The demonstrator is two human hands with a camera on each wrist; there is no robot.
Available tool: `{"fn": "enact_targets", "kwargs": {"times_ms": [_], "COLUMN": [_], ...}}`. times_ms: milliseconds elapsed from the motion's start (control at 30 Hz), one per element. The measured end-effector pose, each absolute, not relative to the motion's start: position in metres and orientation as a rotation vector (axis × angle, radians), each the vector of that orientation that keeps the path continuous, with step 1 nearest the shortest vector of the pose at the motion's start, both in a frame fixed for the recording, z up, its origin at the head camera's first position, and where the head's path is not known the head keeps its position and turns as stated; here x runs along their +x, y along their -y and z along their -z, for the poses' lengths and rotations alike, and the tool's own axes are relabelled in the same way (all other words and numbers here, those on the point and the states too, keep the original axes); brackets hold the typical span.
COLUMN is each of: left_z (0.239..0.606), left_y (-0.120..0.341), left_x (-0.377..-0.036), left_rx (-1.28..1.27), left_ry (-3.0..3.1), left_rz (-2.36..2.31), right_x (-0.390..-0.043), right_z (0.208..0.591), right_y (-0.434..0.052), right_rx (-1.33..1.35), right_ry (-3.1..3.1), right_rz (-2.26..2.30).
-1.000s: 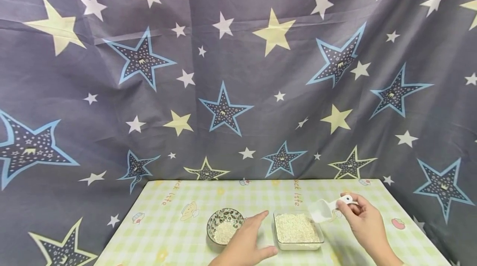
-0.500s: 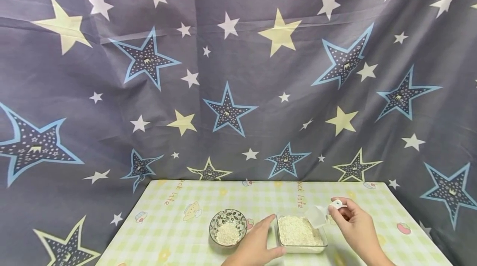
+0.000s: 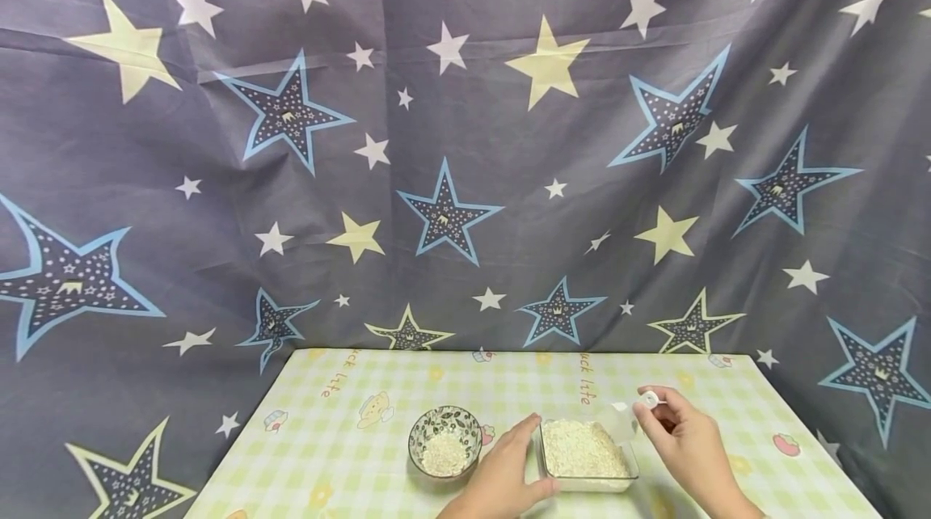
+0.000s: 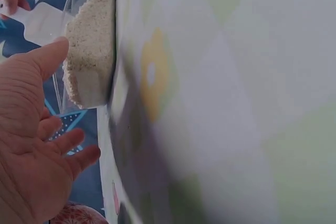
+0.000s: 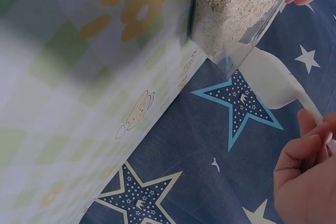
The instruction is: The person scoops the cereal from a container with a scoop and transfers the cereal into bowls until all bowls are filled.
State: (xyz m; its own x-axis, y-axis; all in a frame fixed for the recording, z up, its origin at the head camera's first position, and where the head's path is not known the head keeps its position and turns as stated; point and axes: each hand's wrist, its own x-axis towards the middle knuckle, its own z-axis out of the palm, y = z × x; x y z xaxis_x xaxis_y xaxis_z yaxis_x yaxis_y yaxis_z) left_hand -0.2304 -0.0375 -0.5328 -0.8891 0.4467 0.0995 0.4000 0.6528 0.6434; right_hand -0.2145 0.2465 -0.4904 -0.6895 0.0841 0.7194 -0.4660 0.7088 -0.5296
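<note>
My right hand [image 3: 687, 440] pinches the handle of a white scoop [image 5: 273, 80]. The scoop's cup dips over the right rim of a clear rectangular container [image 3: 596, 486], its front edge at the pale oat-like flakes [image 3: 582, 450] inside. At the container's left side, my left hand [image 3: 505, 470] spans from back corner to front corner with index finger and thumb, which seem to touch the glass. The other left fingers are loosely bent in the left wrist view. Just left of that hand stands a leaf-patterned bowl [image 3: 422, 426] with similar flakes at its bottom.
A green-and-white checked cloth [image 3: 349, 438] with printed figures covers the table. Behind its back edge hangs a dark curtain [image 3: 465, 284] with stars.
The scoop has come left and down from beside the container to its flakes, and its cup has tilted. My left hand has shifted right from near the bowl to the container's side.
</note>
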Motion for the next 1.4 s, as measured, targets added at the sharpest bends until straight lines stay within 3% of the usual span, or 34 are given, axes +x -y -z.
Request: {"fn": "enact_targets", "kwargs": {"times_ms": [633, 1067, 1400], "left_z": [0.528, 0.529, 0.527], "left_y": [0.035, 0.036, 0.034], "left_x": [-0.237, -0.238, -0.235], "left_rx": [0.736, 0.757, 0.709], "left_ry": [-2.793, -2.762, -2.756], "left_rz": [-1.037, -1.09, -1.115], "right_x": [-0.22, -0.22, -0.23], "right_z": [0.488, 0.479, 0.492], "right_y": [-0.24, -0.252, -0.259], "right_rx": [0.35, -0.081, -0.385], "right_ry": [2.191, 2.483, 2.42], "right_rz": [-0.864, -1.311, -1.806]}}
